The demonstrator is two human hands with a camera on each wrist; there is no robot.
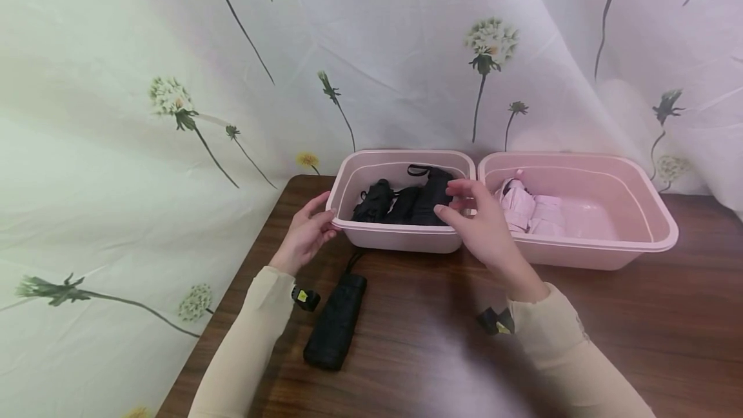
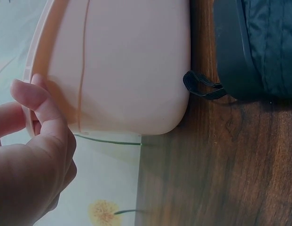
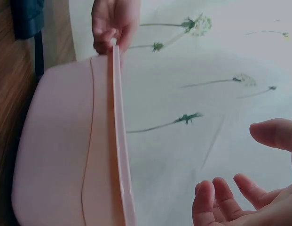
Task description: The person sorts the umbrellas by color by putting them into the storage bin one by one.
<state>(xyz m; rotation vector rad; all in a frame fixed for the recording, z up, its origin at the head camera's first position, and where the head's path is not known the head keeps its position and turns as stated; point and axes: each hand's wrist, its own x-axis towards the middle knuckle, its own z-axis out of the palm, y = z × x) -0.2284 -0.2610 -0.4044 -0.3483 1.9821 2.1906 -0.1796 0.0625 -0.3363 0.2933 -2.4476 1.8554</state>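
Note:
My left hand point(image 1: 304, 235) grips the left rim of the smaller pink basin point(image 1: 400, 238), thumb and fingers on either side of the edge in the left wrist view. Several black folded umbrellas point(image 1: 432, 199) lie inside this basin. Over its right end hovers my right hand point(image 1: 480, 224), fingers apart and slightly bent; the right wrist view shows nothing between thumb and fingers point(image 3: 225, 200). In front of the basin, a black folded umbrella point(image 1: 335, 324) lies on the table, its strap loop point(image 2: 202, 86) towards the basin.
A larger pink basin point(image 1: 586, 255) stands directly to the right, with pink folded umbrellas point(image 1: 531, 211) at its left end. Behind both hangs a white curtain point(image 1: 395, 50) with a dandelion print. The dark wooden table point(image 1: 418, 340) has its left edge near my left arm.

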